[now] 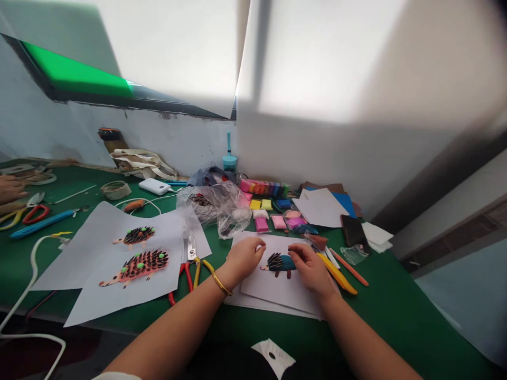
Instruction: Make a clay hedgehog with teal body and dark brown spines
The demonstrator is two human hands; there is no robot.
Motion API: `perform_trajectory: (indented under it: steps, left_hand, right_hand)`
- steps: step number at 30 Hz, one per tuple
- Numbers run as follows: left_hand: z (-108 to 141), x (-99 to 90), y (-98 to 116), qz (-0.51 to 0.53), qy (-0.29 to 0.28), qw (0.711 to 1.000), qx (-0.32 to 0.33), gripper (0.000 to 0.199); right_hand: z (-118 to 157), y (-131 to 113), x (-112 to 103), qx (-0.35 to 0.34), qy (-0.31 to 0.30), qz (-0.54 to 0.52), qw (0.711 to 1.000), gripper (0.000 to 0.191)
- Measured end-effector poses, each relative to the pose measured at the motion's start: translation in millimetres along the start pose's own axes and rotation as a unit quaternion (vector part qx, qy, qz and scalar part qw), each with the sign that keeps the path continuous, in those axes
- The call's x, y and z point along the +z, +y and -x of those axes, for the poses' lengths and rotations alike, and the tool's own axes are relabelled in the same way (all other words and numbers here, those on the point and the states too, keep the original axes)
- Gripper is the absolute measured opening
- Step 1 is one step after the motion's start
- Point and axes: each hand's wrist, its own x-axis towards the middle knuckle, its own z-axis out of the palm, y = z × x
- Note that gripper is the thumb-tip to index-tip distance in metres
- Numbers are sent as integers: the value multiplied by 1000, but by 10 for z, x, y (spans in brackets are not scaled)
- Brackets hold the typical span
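Note:
A blue clay hedgehog (292, 263) with dark, pointed spines (274, 260) lies on white paper (261, 287) before me. Its snout points left, and brown feet show below its body. My left hand (244, 259), with a gold bangle at the wrist, is over the paper's left part, thumb and fingertips drawn together; whatever they hold is too small to make out. Over the hedgehog's right end, which it covers, my right hand (312, 269) has its thumb and fingers pinched. Something tiny and dark may be at those fingertips, but I cannot make it out.
Two finished-looking spiny hedgehogs (144, 265) lie on papers at left. Red-and-yellow-handled pliers (194, 266) rest by my left forearm. Behind are a plastic bag (216, 203) and clay packets (279, 221). A yellow cutter (336, 273) lies right. Another person's hand (11, 190) is far left.

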Motion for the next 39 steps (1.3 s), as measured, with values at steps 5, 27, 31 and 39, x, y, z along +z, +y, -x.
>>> perform_trajectory:
  steps: [5,27,31,39]
  left_hand:
    - [127,81,-35,-202,-90,975,14,29]
    - [161,39,-142,-225,-116,967,14,40]
    - [169,43,-143,-224,-113,968,14,40]
    - [163,39,-116,-212,-121,970,-2,38]
  right_hand:
    - [-123,34,-88,8,1,114,993,32]
    - [-198,19,-28,-92,-47,306,946,20]
    - [-187,11,6,-122,-54,341,931,20]
    - [-166,-73,44,-139,-62,394,906,18]
